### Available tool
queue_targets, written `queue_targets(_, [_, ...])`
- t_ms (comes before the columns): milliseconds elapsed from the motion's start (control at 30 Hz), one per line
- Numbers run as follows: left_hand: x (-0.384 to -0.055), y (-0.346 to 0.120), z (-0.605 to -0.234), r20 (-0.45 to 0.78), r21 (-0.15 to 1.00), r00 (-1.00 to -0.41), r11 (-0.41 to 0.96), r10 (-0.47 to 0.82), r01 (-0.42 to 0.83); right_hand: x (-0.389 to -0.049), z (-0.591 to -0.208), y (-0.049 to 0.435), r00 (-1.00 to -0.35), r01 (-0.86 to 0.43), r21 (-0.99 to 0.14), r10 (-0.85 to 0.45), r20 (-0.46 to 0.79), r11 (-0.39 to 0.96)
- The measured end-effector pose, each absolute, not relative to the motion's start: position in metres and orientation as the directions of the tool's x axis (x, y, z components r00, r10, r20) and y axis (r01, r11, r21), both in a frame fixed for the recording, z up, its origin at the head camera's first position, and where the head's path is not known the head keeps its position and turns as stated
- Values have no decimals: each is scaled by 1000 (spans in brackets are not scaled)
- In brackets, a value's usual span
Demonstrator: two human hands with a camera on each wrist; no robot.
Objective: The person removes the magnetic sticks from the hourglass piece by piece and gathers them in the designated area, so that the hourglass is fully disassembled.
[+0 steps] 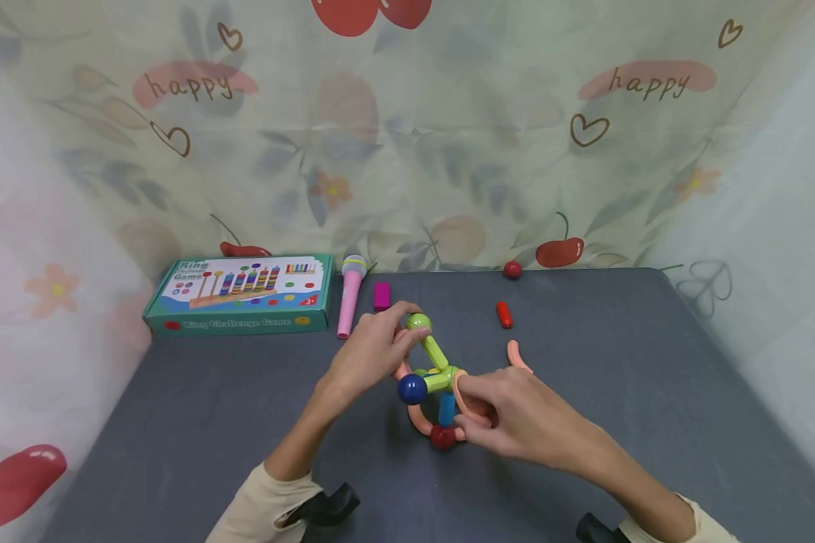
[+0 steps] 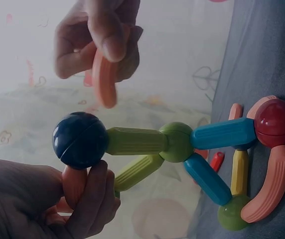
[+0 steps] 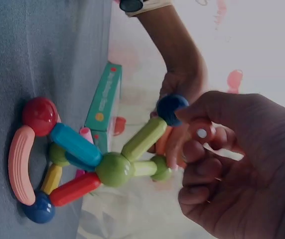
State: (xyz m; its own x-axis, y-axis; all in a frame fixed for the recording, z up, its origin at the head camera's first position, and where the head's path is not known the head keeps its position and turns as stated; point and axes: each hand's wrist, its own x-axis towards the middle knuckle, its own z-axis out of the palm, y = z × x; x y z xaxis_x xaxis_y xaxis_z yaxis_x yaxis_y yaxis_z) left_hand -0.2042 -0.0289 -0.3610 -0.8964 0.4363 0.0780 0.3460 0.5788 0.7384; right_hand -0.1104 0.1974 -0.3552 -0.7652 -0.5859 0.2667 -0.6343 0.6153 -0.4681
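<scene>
A build of magnetic rods and balls stands on the table, its base made of curved salmon rods, a yellow rod and balls such as a dark red ball (image 1: 443,437). Blue and red rods slope up to a middle green ball (image 2: 176,142). From there, light green rods reach out to a dark blue ball (image 2: 80,140) and another green ball (image 1: 418,322). My left hand (image 1: 373,351) grips a curved salmon rod (image 2: 74,186) at the blue ball. Between thumb and fingers, my right hand (image 1: 526,415) pinches another curved salmon rod (image 2: 105,82), apart from the build in the left wrist view.
A Ring Challenge Game box (image 1: 244,302) lies at the back left, with a pink toy microphone (image 1: 351,298) and a magenta block (image 1: 382,296) beside it. Behind my right hand are a loose red ball (image 1: 512,270), a short red rod (image 1: 505,314) and a curved salmon piece (image 1: 518,356).
</scene>
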Motion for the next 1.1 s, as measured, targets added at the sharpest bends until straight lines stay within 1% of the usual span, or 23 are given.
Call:
queue_targets(300, [-203,-29,-360,55,749,-901,579,429,321,-116,-346,221,-831,-554,-439,-500,244,707])
queue_targets(433, [-203,-29,-359,52,753,-898,573,437,323,-130,-345,241,-873,-486,-395,-416,253,779])
queue_targets(500, [-203,-29,-359,54,751,-896,574,440,328,-141,-348,255,-900,-431,-383,-357,249,817])
queue_targets(567, [-203,-29,-359,58,747,-895,576,442,333,-152,-355,270,-923,-373,-368,-302,237,852])
queue_targets(667, [-204,-29,-359,62,743,-893,577,445,339,-170,-374,292,-952,-295,-383,-235,197,875])
queue_targets(767, [-204,-29,-359,61,738,-893,581,447,342,-185,-402,309,-973,-228,-402,-189,135,887])
queue_targets(900, [-204,-29,-359,62,729,-893,591,446,346,-194,-432,320,-988,-151,-430,-153,30,890])
queue_targets(1000, [-204,-29,-359,61,730,-891,589,449,347,-196,-440,321,-990,-114,-453,-140,-23,884])
queue_targets(1100, [-204,-29,-359,65,733,-891,584,450,348,-197,-437,319,-988,-98,-457,-140,-59,884])
